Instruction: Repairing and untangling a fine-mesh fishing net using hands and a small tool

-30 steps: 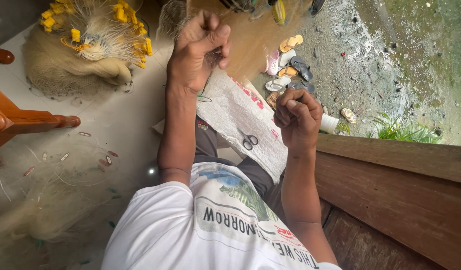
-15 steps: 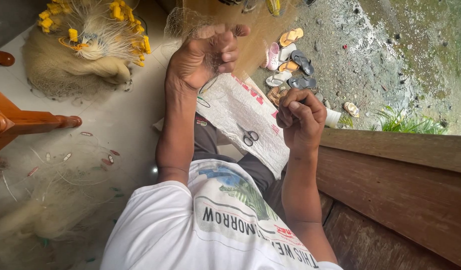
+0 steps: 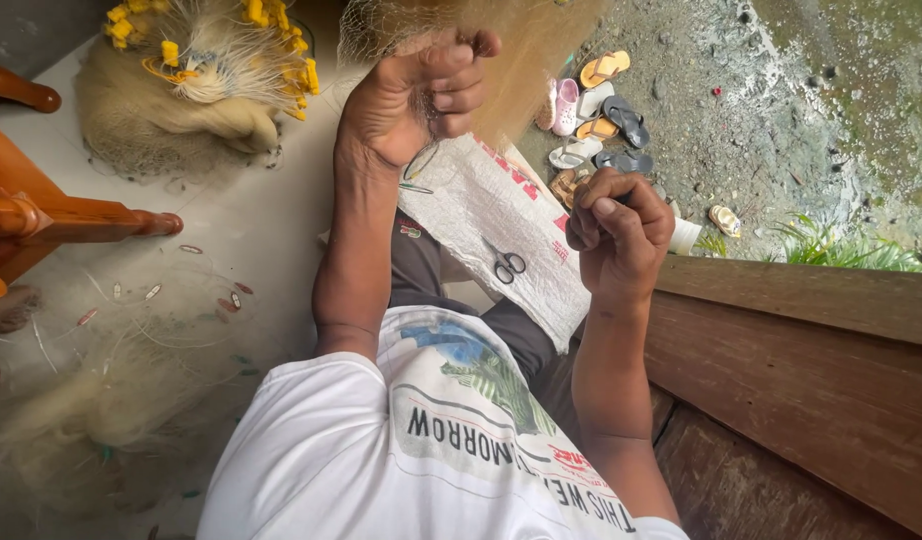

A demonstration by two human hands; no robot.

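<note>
My left hand (image 3: 421, 95) is raised and shut on a bunch of fine tan fishing net (image 3: 521, 50) that hangs from the top of the view. My right hand (image 3: 616, 225) is lower and to the right, its fingers curled around a small dark tool, of which only a tip shows. Across my lap lies a white woven sack (image 3: 481, 205), and on it rest small scissors (image 3: 506, 264), between my two hands.
A heap of net with yellow floats (image 3: 196, 70) lies on the pale floor at the upper left. More net (image 3: 111, 390) spreads at the lower left, beside a wooden furniture leg (image 3: 71, 215). A wooden ledge (image 3: 801, 350) runs on the right. Several sandals (image 3: 601, 110) lie on the ground beyond.
My left hand has shifted its grip on the net, with thumb and fingers now spread further. More net shows at the top. My right hand has moved slightly to the right.
</note>
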